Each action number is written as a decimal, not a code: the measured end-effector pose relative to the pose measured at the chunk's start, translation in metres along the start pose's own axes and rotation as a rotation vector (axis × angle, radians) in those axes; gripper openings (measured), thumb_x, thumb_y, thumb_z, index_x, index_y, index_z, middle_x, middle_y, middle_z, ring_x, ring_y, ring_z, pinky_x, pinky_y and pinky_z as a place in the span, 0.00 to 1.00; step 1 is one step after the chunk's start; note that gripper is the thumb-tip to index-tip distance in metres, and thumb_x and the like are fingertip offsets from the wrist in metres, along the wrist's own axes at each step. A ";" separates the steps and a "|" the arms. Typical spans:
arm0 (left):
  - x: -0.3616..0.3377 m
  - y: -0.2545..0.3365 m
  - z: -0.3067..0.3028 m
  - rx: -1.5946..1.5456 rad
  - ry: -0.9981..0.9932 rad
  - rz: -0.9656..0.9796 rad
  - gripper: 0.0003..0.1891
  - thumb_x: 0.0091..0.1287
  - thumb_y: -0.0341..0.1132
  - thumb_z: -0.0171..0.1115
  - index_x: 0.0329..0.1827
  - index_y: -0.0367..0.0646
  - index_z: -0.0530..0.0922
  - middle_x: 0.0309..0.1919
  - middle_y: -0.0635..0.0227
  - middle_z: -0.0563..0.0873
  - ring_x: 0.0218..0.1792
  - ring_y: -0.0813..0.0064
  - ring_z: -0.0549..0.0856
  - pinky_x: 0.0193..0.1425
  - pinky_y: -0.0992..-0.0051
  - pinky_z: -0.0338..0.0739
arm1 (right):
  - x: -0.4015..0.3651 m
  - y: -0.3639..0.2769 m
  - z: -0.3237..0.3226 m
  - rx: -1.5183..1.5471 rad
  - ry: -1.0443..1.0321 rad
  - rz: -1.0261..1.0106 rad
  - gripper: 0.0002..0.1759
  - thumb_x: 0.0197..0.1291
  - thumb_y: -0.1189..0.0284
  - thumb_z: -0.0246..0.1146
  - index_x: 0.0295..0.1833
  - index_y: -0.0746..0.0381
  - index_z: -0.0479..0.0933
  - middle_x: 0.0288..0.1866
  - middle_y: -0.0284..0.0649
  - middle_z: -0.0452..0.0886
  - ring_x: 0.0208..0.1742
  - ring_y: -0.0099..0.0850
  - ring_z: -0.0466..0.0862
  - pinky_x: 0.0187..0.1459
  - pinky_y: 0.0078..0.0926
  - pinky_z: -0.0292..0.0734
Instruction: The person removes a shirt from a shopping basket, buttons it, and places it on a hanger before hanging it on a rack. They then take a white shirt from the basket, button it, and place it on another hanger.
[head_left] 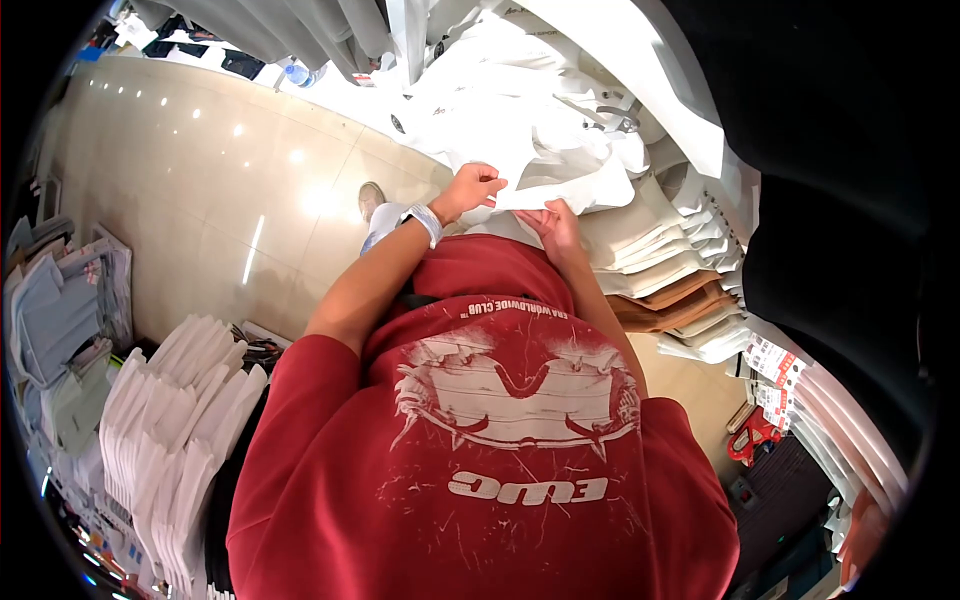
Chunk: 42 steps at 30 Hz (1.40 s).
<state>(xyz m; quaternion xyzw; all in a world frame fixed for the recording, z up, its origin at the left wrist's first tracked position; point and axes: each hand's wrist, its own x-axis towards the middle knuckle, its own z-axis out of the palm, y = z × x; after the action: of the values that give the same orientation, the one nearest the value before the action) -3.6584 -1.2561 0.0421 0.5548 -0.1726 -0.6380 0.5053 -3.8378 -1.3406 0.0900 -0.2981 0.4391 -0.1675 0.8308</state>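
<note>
A white garment [575, 190] lies spread over other white clothes at the top centre, its near edge lifted between my hands. My left hand [470, 192], with a pale band at the wrist, has its fingers curled on the left end of this edge. To the right, my right hand [555, 226] pinches the same edge between thumb and fingers, palm partly turned up. Both hands are just beyond the front of my red shirt [500, 400].
Folded beige and brown clothes [665, 295] are stacked right of my hands. White garments [170, 430] stand in a row at lower left. Grey clothes [300, 30] hang at the top. A plastic bottle [298, 75] is at upper left, above the tiled floor [200, 180].
</note>
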 end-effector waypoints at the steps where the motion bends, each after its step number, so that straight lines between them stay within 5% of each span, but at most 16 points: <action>1: -0.002 -0.002 -0.002 -0.065 -0.009 0.008 0.10 0.64 0.35 0.65 0.38 0.36 0.80 0.32 0.69 0.84 0.31 0.81 0.82 0.36 0.80 0.79 | -0.005 -0.004 0.008 0.043 0.019 -0.009 0.12 0.62 0.73 0.48 0.25 0.64 0.66 0.41 0.48 0.77 0.48 0.42 0.81 0.58 0.44 0.76; 6: -0.025 0.001 -0.003 0.027 -0.050 0.056 0.09 0.63 0.34 0.65 0.36 0.35 0.80 0.29 0.69 0.83 0.30 0.82 0.81 0.35 0.81 0.77 | -0.009 0.004 0.017 0.041 0.011 0.001 0.11 0.61 0.72 0.48 0.26 0.64 0.65 0.47 0.54 0.78 0.55 0.48 0.80 0.57 0.44 0.77; 15: -0.036 0.008 -0.004 0.255 -0.007 0.176 0.12 0.57 0.33 0.71 0.25 0.35 0.78 0.22 0.70 0.81 0.25 0.85 0.75 0.29 0.80 0.70 | -0.010 0.024 0.028 0.021 0.120 -0.080 0.09 0.62 0.73 0.50 0.28 0.63 0.68 0.33 0.41 0.77 0.43 0.40 0.82 0.55 0.47 0.77; 21: -0.042 0.017 -0.004 0.221 0.002 0.157 0.12 0.55 0.32 0.71 0.21 0.34 0.78 0.17 0.72 0.79 0.20 0.85 0.72 0.24 0.79 0.67 | -0.025 0.021 0.054 0.023 0.231 -0.123 0.04 0.62 0.75 0.57 0.37 0.65 0.74 0.33 0.38 0.79 0.39 0.30 0.82 0.50 0.38 0.81; 26: -0.046 0.024 -0.007 0.239 -0.008 0.158 0.12 0.55 0.30 0.70 0.20 0.34 0.78 0.17 0.70 0.81 0.20 0.85 0.74 0.24 0.79 0.68 | -0.019 0.033 0.044 -0.134 0.136 -0.165 0.11 0.58 0.77 0.65 0.43 0.73 0.78 0.40 0.44 0.83 0.38 0.27 0.84 0.43 0.23 0.82; 36: -0.040 0.020 -0.014 0.301 0.056 0.213 0.14 0.55 0.31 0.70 0.17 0.35 0.75 0.14 0.70 0.77 0.19 0.84 0.70 0.23 0.76 0.66 | -0.015 0.044 0.045 -0.319 0.248 -0.272 0.10 0.61 0.76 0.61 0.41 0.74 0.79 0.34 0.42 0.84 0.34 0.25 0.83 0.38 0.20 0.79; 42: -0.047 0.032 -0.007 0.519 0.104 0.306 0.14 0.55 0.31 0.69 0.19 0.35 0.74 0.14 0.67 0.75 0.19 0.82 0.70 0.24 0.74 0.66 | -0.013 0.040 0.042 -0.506 0.133 -0.340 0.10 0.62 0.75 0.60 0.42 0.72 0.79 0.32 0.40 0.84 0.32 0.23 0.82 0.37 0.20 0.78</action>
<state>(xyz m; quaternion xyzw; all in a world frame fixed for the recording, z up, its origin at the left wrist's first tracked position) -3.6435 -1.2279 0.0901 0.6650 -0.3853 -0.4596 0.4451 -3.8093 -1.2886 0.0912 -0.5531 0.4640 -0.2083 0.6599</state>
